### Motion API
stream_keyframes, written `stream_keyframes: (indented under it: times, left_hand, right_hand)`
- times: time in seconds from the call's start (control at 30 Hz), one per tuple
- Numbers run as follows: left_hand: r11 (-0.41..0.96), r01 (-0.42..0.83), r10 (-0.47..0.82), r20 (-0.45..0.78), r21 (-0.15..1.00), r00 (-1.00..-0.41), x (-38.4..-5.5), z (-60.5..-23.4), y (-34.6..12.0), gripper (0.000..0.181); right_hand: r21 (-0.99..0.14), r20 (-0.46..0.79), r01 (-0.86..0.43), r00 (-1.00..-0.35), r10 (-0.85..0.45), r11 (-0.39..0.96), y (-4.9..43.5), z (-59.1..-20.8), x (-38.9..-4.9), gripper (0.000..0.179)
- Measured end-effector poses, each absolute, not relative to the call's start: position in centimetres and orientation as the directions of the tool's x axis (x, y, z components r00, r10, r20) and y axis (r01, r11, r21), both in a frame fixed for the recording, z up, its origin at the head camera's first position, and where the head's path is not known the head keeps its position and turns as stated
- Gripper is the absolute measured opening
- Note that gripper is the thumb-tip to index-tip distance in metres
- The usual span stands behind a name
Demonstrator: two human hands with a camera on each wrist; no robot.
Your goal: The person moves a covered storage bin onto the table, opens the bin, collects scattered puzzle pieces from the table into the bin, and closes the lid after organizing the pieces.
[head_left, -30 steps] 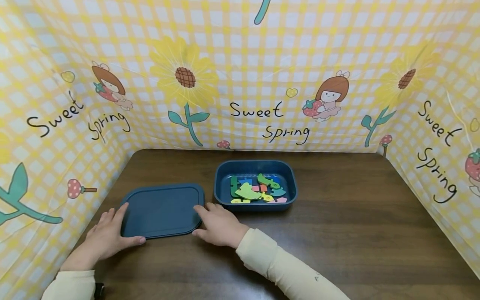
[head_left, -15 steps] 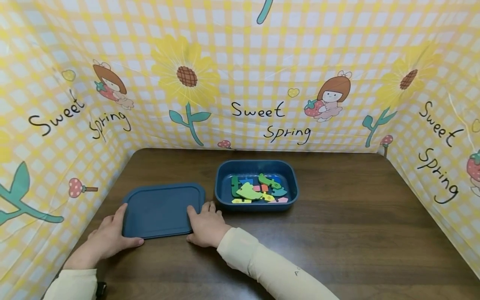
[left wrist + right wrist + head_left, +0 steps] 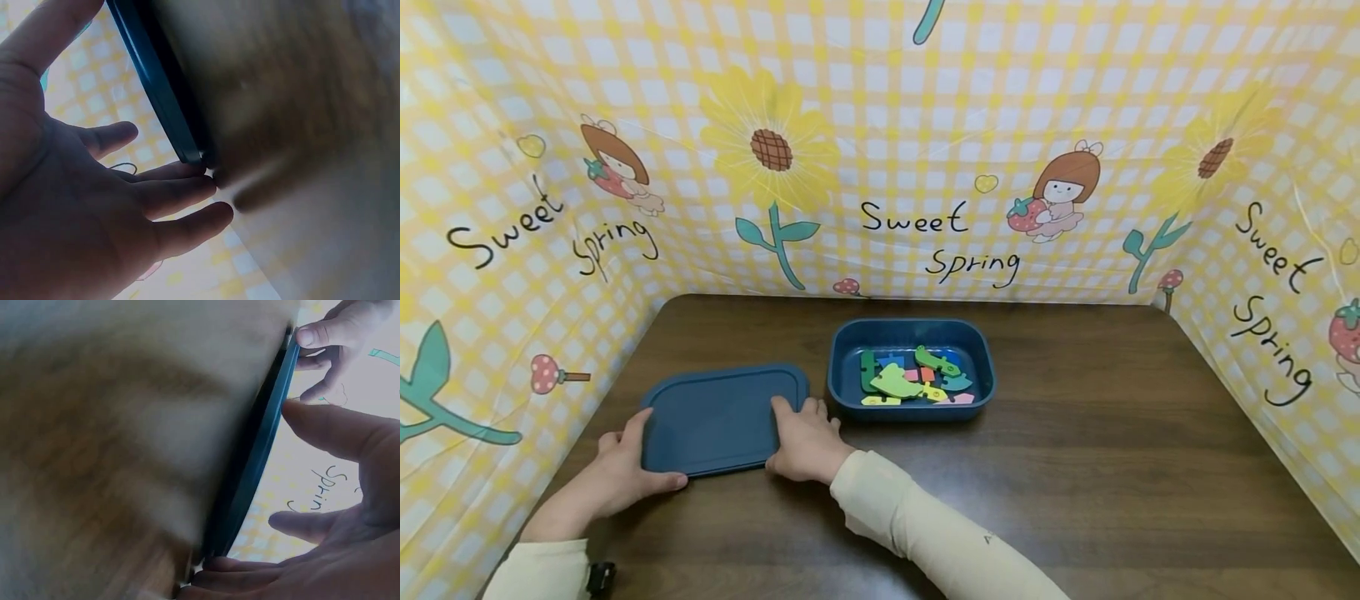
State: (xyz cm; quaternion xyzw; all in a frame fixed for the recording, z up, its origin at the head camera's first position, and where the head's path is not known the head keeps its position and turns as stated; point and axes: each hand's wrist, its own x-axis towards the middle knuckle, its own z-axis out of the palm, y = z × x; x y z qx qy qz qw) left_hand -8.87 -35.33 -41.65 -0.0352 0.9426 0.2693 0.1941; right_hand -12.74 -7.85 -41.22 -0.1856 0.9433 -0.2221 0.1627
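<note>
In the head view a dark blue lid [image 3: 718,421] lies on the left of the table. My left hand [image 3: 617,471] holds its near left corner, thumb along the front edge and fingers at the left side. At the right end my right hand [image 3: 808,442] grips it, with the thumb on the front edge and fingers at the right side. The left wrist view has my left fingers [image 3: 181,194] touching one end of the lid [image 3: 153,87]. In the right wrist view the lid [image 3: 253,462] spans between right thumb and fingertips.
A matching blue box [image 3: 912,412] stands right of the lid, close to my right hand. It contains several colored puzzle pieces [image 3: 898,382]. Around the brown wooden table [image 3: 1075,442] hangs a yellow checked cloth [image 3: 917,125] on the left, back and right.
My right hand has shifted left along the lid, and its fingers now reach farther over the right end. The left hand, lid and box have barely moved.
</note>
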Motion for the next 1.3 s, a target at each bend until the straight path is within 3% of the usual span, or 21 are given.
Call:
stream_keyframes:
  times: [0.3, 0.73, 1.3]
  left_hand:
    - [0.862, -0.164, 0.024, -0.362, 0.480, -0.932, -8.3, -41.3, -35.9, 0.137]
    - [0.844, -0.107, 0.006, -0.209, 0.526, -0.978, -7.2, -39.0, -36.5, 0.125]
    - [0.825, 0.004, 0.029, -0.035, 0.565, -0.999, -8.2, -36.9, -32.5, 0.116]
  right_hand:
    - [-0.511, -0.162, -0.286, -0.894, -0.417, 0.810, -8.2, -40.2, -12.3, 0.081]
    - [-0.487, -0.013, -0.360, -0.908, -0.418, 0.796, -8.5, -37.1, -11.1, 0.085]
    - [-0.527, 0.136, -0.417, -0.902, -0.411, 0.740, -4.1, -35.1, -12.6, 0.089]
